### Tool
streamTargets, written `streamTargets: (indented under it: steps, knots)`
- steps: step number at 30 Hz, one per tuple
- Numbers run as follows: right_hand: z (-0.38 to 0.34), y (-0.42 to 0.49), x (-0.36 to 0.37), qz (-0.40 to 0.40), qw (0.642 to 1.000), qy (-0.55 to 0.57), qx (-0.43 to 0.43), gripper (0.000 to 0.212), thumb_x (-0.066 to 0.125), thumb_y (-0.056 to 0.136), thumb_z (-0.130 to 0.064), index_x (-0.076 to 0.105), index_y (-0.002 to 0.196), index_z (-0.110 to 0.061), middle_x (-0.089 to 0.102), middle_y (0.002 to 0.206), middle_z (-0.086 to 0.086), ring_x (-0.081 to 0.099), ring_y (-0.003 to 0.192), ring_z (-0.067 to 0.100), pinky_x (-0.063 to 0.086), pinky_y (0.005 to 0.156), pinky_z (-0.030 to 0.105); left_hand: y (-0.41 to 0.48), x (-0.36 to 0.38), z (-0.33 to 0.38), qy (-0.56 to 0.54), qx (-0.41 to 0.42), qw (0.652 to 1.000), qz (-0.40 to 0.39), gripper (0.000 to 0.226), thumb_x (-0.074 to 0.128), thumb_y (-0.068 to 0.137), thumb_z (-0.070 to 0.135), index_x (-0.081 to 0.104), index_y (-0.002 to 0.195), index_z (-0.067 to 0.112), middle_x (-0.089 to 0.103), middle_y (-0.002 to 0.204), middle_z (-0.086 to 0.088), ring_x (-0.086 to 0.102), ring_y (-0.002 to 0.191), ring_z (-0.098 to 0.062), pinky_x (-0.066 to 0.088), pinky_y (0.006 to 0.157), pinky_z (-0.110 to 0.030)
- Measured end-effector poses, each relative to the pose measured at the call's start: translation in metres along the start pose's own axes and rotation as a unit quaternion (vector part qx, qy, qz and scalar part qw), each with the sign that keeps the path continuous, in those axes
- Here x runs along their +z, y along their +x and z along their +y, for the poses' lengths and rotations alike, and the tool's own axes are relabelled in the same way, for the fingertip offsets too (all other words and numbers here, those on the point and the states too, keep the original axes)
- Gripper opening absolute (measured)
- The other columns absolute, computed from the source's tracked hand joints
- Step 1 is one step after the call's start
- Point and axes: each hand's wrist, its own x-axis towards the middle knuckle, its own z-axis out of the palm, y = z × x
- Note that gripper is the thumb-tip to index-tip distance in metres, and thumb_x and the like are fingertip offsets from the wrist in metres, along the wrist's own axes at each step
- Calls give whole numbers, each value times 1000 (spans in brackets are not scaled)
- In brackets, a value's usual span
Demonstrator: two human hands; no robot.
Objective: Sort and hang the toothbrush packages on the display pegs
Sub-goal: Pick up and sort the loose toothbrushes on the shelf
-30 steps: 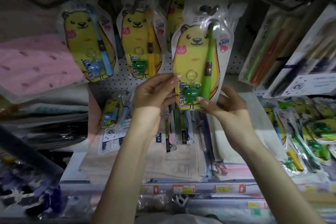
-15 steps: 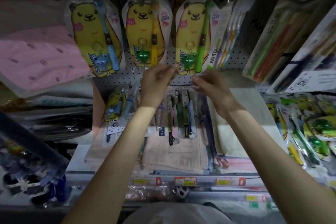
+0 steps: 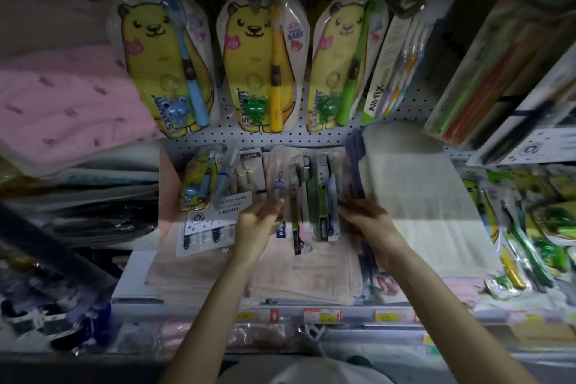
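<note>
- Three bear-shaped packs (image 3: 260,65) hang on the pegboard (image 3: 311,135) at 12 o'clock, glossy film over yellow printed card.
- Several slim toothbrush packs (image 3: 311,196) lie loose on the shelf (image 3: 134,274), between your left hand (image 3: 258,223) and right hand (image 3: 369,221). Blur hides whether either hand's fingers (image 3: 274,207) pinch one.
- Judge them light, slick and bendy. Take each by its card top, near the hang-hole.
- Soft folded towel (image 3: 420,196) lies at 3 o'clock.
</note>
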Motion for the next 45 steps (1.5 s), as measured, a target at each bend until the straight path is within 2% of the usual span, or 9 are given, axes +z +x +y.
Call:
streamTargets:
  steps: [11, 13, 17, 21, 25, 32, 37, 39, 45]
  knots:
    - [6, 14, 7, 11, 998, -63, 6, 33, 71, 86, -13, 58, 116, -8, 58, 74, 0, 52, 60, 11, 39, 40, 10, -1, 17, -8, -32, -33, 998, -35, 12, 60, 92, 15, 66, 102, 15, 68, 99, -2, 65, 91, -13, 55, 77, -25]
    - [3, 18, 11, 6, 996, -84, 11, 36, 72, 86, -18, 59, 118, -8, 62, 80, 0, 55, 63, 10, 44, 46, 11, -2, 21, -9, -31, -29, 998, -40, 18, 60, 92, 17, 66, 108, 14, 67, 96, 5, 63, 88, -6, 55, 75, -19]
    - [0, 27, 22, -5, 992, -127, 6, 40, 74, 84, -23, 64, 118, -5, 70, 111, 12, 65, 87, 19, 53, 87, 31, -1, 27, -7, -49, -37, 997, -36, 23, 59, 93, 17, 64, 115, 11, 67, 99, 2, 64, 90, -10, 54, 69, -12]
    - [-5, 29, 28, -14, 983, -180, 16, 34, 76, 82, -29, 66, 107, -8, 67, 95, 6, 64, 81, 22, 53, 76, 29, -1, 27, -4, -60, -52, 996, -31, 26, 58, 93, 20, 61, 119, 15, 64, 104, 2, 63, 85, -6, 53, 64, -9]
    - [-7, 31, 27, -29, 986, -155, 44, 34, 79, 79, -24, 68, 103, -2, 71, 96, 11, 69, 88, 26, 55, 89, 36, -4, 27, -3, -57, -50, 996, -40, 29, 57, 94, 24, 60, 121, 15, 63, 105, 3, 62, 86, -5, 50, 60, -7]
    - [-2, 28, 23, -43, 991, -106, 76, 47, 81, 75, -13, 64, 115, 5, 71, 105, 17, 69, 95, 27, 56, 89, 37, -7, 24, -4, -58, -49, 996, -45, 23, 55, 95, 19, 62, 115, 10, 68, 98, 1, 64, 86, -4, 56, 68, -14]
    - [0, 18, 11, -57, 992, -69, 89, 43, 79, 78, -11, 62, 116, 1, 69, 92, 9, 66, 64, 8, 48, 46, 14, -8, 19, -6, -56, -53, 996, -38, 27, 57, 94, 21, 64, 115, 5, 71, 105, -6, 68, 93, -13, 58, 74, -23]
    - [1, 13, 5, -62, 992, -50, 94, 41, 78, 79, -12, 62, 115, 0, 67, 89, 7, 62, 59, 7, 42, 41, 12, -9, 18, -6, -51, -36, 998, -32, 24, 57, 94, 22, 65, 112, 8, 71, 106, -6, 68, 95, -14, 58, 72, -21]
    - [0, -1, -10, -103, 988, 9, 117, 27, 74, 83, -11, 65, 107, -4, 73, 90, 5, 68, 79, 14, 55, 65, 24, -16, 28, 4, -41, 6, 998, -50, 19, 59, 93, 17, 66, 109, 10, 70, 109, -7, 66, 102, -19, 56, 73, -17]
